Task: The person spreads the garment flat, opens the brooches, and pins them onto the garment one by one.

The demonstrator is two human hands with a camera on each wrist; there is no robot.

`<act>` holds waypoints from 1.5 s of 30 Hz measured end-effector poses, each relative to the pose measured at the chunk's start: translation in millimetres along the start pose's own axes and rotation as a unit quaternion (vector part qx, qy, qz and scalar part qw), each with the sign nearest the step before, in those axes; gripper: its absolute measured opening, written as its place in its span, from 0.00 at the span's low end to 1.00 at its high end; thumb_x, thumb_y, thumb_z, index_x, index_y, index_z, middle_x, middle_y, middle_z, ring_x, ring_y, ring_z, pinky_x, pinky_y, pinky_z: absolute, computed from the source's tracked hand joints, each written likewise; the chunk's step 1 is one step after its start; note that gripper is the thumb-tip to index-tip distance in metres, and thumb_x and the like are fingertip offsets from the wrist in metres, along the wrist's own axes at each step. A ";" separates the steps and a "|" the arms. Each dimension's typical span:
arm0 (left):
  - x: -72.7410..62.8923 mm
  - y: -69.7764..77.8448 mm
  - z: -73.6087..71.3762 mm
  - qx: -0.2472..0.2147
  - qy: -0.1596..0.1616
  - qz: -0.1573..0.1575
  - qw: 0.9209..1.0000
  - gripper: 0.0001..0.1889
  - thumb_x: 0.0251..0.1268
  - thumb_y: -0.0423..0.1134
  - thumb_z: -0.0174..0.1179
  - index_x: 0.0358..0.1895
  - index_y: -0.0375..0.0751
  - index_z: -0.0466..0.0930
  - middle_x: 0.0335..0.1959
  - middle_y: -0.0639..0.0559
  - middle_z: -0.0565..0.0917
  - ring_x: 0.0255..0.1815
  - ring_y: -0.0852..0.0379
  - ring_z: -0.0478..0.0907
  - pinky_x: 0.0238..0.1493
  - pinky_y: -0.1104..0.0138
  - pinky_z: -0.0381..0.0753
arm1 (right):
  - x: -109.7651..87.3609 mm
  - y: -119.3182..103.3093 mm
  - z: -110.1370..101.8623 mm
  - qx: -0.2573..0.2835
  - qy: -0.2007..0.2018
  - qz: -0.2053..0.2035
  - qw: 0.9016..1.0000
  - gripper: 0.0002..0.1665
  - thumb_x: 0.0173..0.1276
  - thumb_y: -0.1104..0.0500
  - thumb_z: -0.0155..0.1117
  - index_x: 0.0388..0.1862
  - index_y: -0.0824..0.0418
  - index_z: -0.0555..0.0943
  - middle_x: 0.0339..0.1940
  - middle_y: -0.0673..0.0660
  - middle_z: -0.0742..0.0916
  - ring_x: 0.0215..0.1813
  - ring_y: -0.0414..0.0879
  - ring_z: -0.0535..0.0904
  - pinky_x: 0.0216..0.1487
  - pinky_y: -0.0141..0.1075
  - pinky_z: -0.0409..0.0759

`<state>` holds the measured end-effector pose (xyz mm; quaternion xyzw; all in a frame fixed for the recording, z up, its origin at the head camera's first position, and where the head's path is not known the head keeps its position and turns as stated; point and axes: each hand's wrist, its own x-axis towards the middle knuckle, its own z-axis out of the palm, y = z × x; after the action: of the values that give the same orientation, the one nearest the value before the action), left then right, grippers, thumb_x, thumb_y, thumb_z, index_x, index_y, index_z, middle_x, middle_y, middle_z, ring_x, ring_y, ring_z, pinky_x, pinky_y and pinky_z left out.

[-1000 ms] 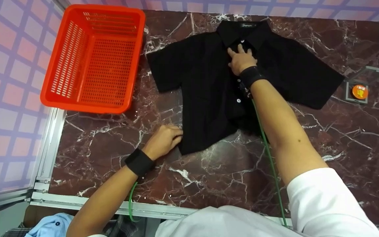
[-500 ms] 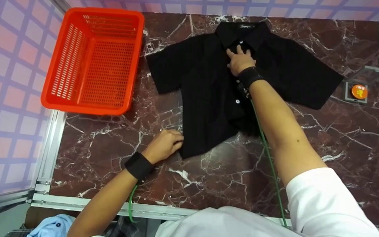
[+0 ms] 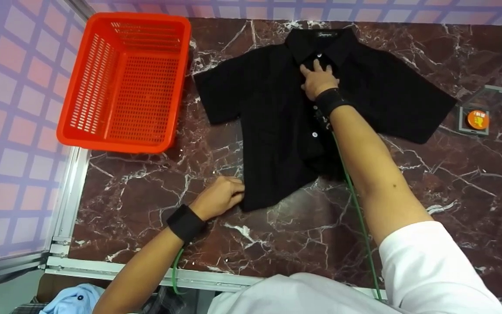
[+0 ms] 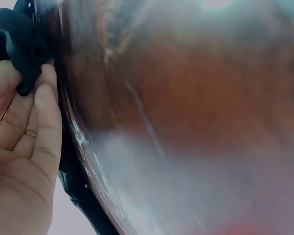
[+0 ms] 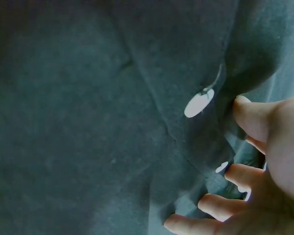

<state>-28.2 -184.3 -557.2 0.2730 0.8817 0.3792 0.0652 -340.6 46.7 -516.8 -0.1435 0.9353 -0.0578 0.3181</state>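
A black short-sleeved shirt with white buttons lies face up on the marbled table, its collar toward the back. My left hand is at the shirt's lower left corner. In the left wrist view, its thumb and fingertips pinch a fold of the black cloth. Just below the collar, my right hand rests on the button front with fingers spread. The right wrist view has these fingers pressing the cloth close to a white button. The right forearm hides part of the shirt's lower right side.
A red perforated basket stands at the back left. To the right of the shirt lies a small clear-lidded case with an orange round item. A green cable runs along the right arm. Light blue cloth lies below the table's front edge.
My left hand has shifted slightly toward the front edge, and the shirt's lower left corner has come with it. The right hand stays in the same place on the shirt.
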 end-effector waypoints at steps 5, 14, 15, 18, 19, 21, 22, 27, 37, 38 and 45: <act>-1.8 2.0 2.3 0.003 -0.003 0.007 1.000 0.09 0.58 0.23 0.62 0.24 0.40 0.81 0.25 0.52 0.81 0.28 0.56 0.77 0.32 0.63 0.78 | 0.2 0.5 -0.4 0.000 -0.002 0.002 1.000 0.38 0.83 0.52 0.41 0.84 0.46 0.40 0.83 0.62 0.38 0.80 0.70 0.34 0.71 0.70 0.51; -5.5 4.9 4.5 -0.001 -0.025 0.004 1.000 0.06 0.59 0.25 0.64 0.33 0.39 0.88 0.32 0.49 0.87 0.36 0.54 0.83 0.38 0.63 0.82 | -1.0 0.1 -1.1 0.000 -0.004 0.004 1.000 0.37 0.83 0.52 0.39 0.84 0.45 0.39 0.83 0.61 0.38 0.80 0.70 0.34 0.71 0.70 0.51; -5.8 5.4 4.5 -0.001 -0.029 0.004 1.000 0.06 0.59 0.25 0.64 0.33 0.39 0.88 0.32 0.49 0.87 0.36 0.55 0.83 0.39 0.62 0.82 | -1.1 -0.1 -1.1 0.002 -0.002 0.003 1.000 0.37 0.83 0.53 0.40 0.84 0.45 0.40 0.83 0.61 0.38 0.80 0.70 0.34 0.71 0.70 0.51; -6.6 6.7 4.5 -0.002 -0.036 0.006 0.999 0.06 0.59 0.25 0.65 0.33 0.39 0.88 0.33 0.49 0.87 0.37 0.55 0.84 0.39 0.62 0.83 | -0.8 -0.5 -1.0 0.004 -0.001 0.001 1.000 0.37 0.83 0.53 0.40 0.84 0.45 0.40 0.83 0.61 0.38 0.80 0.70 0.34 0.71 0.70 0.50; -6.7 6.9 4.5 -0.002 -0.037 0.007 0.999 0.06 0.59 0.25 0.65 0.33 0.39 0.88 0.34 0.50 0.88 0.37 0.55 0.85 0.40 0.62 0.83 | -0.8 -0.6 -1.0 0.004 -0.001 0.000 1.000 0.37 0.83 0.53 0.40 0.84 0.46 0.40 0.83 0.61 0.38 0.80 0.70 0.34 0.71 0.70 0.50; -6.9 7.5 4.3 -0.002 -0.039 0.009 0.999 0.06 0.58 0.25 0.66 0.34 0.40 0.88 0.35 0.50 0.88 0.38 0.55 0.85 0.41 0.62 0.83 | -0.6 -0.5 -1.0 0.004 -0.001 -0.002 1.000 0.37 0.83 0.53 0.40 0.84 0.46 0.40 0.83 0.62 0.38 0.80 0.70 0.34 0.71 0.71 0.51; -6.8 7.8 4.3 -0.001 -0.039 0.011 0.999 0.06 0.58 0.25 0.66 0.34 0.40 0.88 0.35 0.50 0.88 0.38 0.55 0.85 0.41 0.62 0.83 | -0.4 -0.5 -0.9 0.002 -0.002 -0.002 1.000 0.37 0.83 0.53 0.40 0.84 0.46 0.40 0.83 0.62 0.38 0.80 0.71 0.34 0.70 0.71 0.51; -6.8 8.9 4.7 0.000 -0.046 0.016 0.999 0.07 0.58 0.26 0.66 0.34 0.40 0.89 0.35 0.51 0.88 0.37 0.55 0.85 0.42 0.62 0.82 | 0.3 0.4 -1.5 -0.002 -0.005 -0.002 1.000 0.37 0.83 0.53 0.40 0.84 0.46 0.39 0.83 0.62 0.38 0.80 0.71 0.34 0.70 0.71 0.52; -10.0 11.7 5.9 0.027 -0.079 0.003 0.997 0.06 0.58 0.27 0.64 0.28 0.41 0.85 0.30 0.52 0.86 0.34 0.55 0.82 0.43 0.59 0.77 | 0.0 0.3 -1.4 -0.003 -0.002 -0.004 1.000 0.38 0.83 0.53 0.41 0.84 0.47 0.40 0.83 0.63 0.39 0.80 0.72 0.35 0.70 0.71 0.52; -10.6 11.9 6.0 0.031 -0.082 0.001 0.996 0.06 0.58 0.28 0.63 0.27 0.41 0.85 0.30 0.52 0.86 0.35 0.55 0.82 0.44 0.58 0.76 | 0.1 0.2 -1.1 -0.003 -0.001 -0.005 1.000 0.38 0.83 0.53 0.41 0.84 0.47 0.40 0.83 0.63 0.39 0.80 0.72 0.35 0.70 0.71 0.52; -11.5 12.0 6.5 0.011 -0.091 0.012 0.996 0.06 0.57 0.27 0.65 0.24 0.40 0.84 0.30 0.52 0.87 0.33 0.57 0.82 0.44 0.59 0.79 | 1.2 -0.1 0.8 0.002 0.003 -0.002 1.000 0.38 0.83 0.53 0.41 0.84 0.46 0.41 0.83 0.63 0.39 0.80 0.71 0.34 0.70 0.71 0.51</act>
<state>-11.3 -179.5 -554.4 0.3179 0.8728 0.3440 0.1373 -341.0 46.3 -518.1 -0.1445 0.9358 -0.0606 0.3158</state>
